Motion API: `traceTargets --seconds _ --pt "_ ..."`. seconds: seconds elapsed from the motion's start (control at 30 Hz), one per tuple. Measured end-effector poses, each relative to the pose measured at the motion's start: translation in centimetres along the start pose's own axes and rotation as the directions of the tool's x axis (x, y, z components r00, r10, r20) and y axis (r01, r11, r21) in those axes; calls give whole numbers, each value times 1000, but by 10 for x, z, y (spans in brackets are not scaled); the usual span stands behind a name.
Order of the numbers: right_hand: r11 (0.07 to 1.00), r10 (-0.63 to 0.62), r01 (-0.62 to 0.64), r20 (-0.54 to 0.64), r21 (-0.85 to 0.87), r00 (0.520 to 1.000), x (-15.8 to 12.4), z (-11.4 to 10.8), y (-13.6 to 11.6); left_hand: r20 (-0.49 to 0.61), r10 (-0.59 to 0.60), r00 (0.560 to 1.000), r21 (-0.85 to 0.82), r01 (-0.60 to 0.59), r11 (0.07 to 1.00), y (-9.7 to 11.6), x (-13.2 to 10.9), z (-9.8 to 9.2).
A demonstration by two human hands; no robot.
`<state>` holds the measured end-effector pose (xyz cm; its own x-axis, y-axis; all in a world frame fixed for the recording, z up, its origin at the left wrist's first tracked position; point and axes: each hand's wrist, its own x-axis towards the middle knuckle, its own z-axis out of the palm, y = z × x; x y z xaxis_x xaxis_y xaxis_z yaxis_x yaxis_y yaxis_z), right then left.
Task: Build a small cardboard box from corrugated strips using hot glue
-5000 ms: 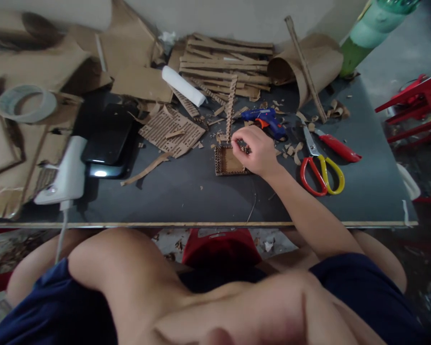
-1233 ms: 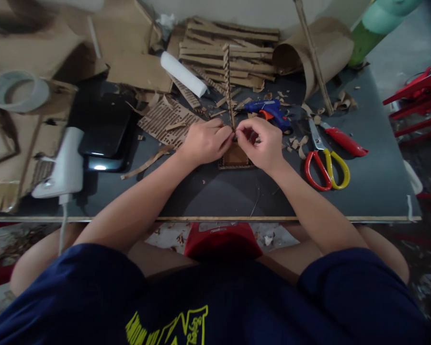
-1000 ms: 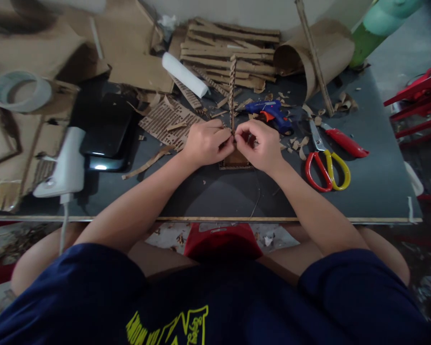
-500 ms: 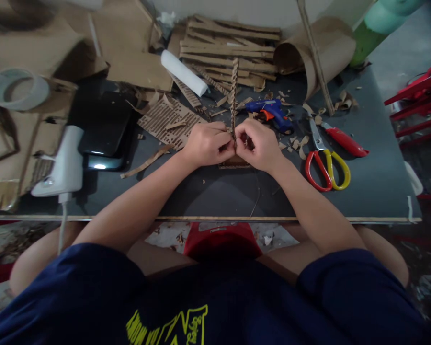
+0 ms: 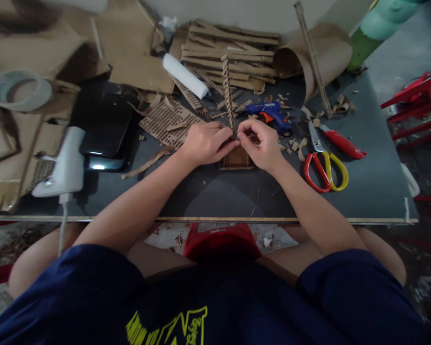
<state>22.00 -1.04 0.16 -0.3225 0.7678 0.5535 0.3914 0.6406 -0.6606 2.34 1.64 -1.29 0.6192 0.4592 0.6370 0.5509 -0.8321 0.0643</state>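
Note:
A ridged corrugated cardboard strip (image 5: 227, 86) runs from between my fingertips toward the back of the table, its top leaning a little left. My left hand (image 5: 209, 142) pinches its lower end from the left. From the other side, the thumb and index finger of my right hand (image 5: 260, 143) close on the same end, the fingertips of both hands nearly meeting. Just below them lies a small brown cardboard piece (image 5: 237, 158) with a raised ridged edge. My fingers hide where the strip meets this piece.
A blue glue gun (image 5: 269, 111), scissors (image 5: 324, 165) and a red-handled cutter (image 5: 345, 143) lie to the right. Behind are stacked cardboard strips (image 5: 233, 48) and a white roll (image 5: 185, 75). On the left are a black device (image 5: 107, 127), a white plug block (image 5: 66, 163) and clear tape (image 5: 19, 91).
The strip's top has tipped left. My right fingers have straightened somewhat and shifted slightly right, and more of the small cardboard piece shows beneath my hands.

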Motion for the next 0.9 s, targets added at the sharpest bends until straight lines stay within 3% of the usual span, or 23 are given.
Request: traceTargets --seconds 0.27,0.9 --pt "997 -61 60 -19 -52 998 0 0 -5 -20 80 997 138 -77 987 -3 -1 3" --pt "981 -152 163 101 -105 983 3 -4 -1 -78 161 984 -72 -167 983 8 9 -6"
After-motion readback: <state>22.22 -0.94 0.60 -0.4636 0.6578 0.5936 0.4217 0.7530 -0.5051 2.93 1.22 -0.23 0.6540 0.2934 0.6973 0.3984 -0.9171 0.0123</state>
